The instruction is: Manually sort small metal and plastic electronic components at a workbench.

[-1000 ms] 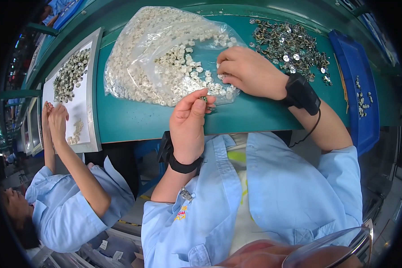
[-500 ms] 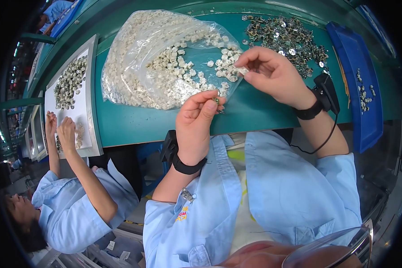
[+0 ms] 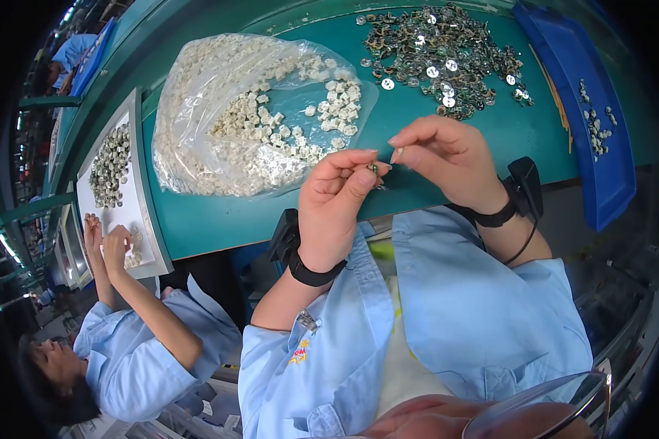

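Observation:
My left hand (image 3: 335, 201) is closed in a pinch on a small green-and-metal part (image 3: 374, 167) above the table's near edge. Close to its right, my right hand (image 3: 452, 159) pinches a small white plastic piece (image 3: 397, 154), mostly covered by the fingertips. The two sets of fingertips nearly meet, with a slight gap between them. Beyond my left hand lies a clear plastic bag (image 3: 187, 121), full of white plastic pieces. More loose white pieces (image 3: 338, 108) sit at its open mouth. Past my right hand spreads a heap of small metal parts (image 3: 443, 62), some with shiny round discs.
A blue tray (image 3: 606, 194) with several small parts stands at the right, beside thin wooden sticks (image 3: 553, 91). At the left, a co-worker's hands (image 3: 110, 245) work over a white tray (image 3: 145, 219) holding similar parts. The green table (image 3: 190, 227) ends just before my body.
My right hand has come away from the white pieces at the bag, toward me and beside my left hand, carrying a white piece. The whole view has shifted slightly.

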`<act>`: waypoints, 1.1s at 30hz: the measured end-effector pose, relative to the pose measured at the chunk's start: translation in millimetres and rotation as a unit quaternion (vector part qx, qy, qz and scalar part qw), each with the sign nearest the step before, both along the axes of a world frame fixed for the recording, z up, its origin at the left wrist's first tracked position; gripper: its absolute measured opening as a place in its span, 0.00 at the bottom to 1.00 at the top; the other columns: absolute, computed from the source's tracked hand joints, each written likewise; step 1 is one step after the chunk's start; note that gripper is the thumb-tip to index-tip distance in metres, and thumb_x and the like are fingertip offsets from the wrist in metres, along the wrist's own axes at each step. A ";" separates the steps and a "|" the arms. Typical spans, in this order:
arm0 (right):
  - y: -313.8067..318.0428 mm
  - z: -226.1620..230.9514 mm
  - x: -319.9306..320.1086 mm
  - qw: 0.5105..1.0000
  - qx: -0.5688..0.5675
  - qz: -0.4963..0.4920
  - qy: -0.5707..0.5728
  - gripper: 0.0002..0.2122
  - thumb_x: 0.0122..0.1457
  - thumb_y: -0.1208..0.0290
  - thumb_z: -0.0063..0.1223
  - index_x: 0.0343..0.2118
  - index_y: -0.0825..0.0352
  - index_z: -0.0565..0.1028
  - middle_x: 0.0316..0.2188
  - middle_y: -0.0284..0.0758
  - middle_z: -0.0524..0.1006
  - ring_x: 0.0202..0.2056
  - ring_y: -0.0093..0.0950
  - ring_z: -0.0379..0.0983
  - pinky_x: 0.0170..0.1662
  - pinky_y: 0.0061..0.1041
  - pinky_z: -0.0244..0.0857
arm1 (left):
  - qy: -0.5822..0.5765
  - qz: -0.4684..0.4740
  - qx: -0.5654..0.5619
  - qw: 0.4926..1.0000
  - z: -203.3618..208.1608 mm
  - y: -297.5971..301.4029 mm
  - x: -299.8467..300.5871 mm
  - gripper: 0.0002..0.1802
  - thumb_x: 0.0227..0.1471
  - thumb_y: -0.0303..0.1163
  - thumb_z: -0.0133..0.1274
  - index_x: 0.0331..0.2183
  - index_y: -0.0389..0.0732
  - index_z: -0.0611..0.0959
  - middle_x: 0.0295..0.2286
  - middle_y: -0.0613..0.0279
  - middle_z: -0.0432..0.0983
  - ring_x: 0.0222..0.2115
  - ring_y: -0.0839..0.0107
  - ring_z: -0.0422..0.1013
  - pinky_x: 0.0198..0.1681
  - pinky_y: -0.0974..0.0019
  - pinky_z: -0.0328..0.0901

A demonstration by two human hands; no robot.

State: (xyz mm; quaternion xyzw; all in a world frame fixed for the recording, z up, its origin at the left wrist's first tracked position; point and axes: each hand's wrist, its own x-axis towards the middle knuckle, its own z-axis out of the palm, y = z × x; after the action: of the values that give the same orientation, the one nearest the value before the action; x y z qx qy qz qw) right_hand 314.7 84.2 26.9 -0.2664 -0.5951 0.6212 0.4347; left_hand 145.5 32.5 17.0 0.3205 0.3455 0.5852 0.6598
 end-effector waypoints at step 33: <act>-1.1 -10.6 -4.2 0.953 0.298 -0.001 -0.057 0.10 0.45 0.86 0.45 0.33 0.69 0.71 0.33 0.38 0.70 0.33 0.32 0.66 0.35 0.25 0.61 | 0.309 0.075 0.294 0.901 -5.8 8.0 -0.6 0.09 0.38 0.16 0.55 0.24 0.37 0.72 0.25 0.58 0.69 0.25 0.70 0.69 0.27 0.73 0.65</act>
State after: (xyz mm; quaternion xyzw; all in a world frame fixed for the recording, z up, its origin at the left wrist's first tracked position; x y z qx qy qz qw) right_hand 310.6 83.2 16.2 -0.1603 -0.7763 0.3993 0.4607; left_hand 144.9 40.5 11.2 0.6382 0.3673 0.5793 0.3496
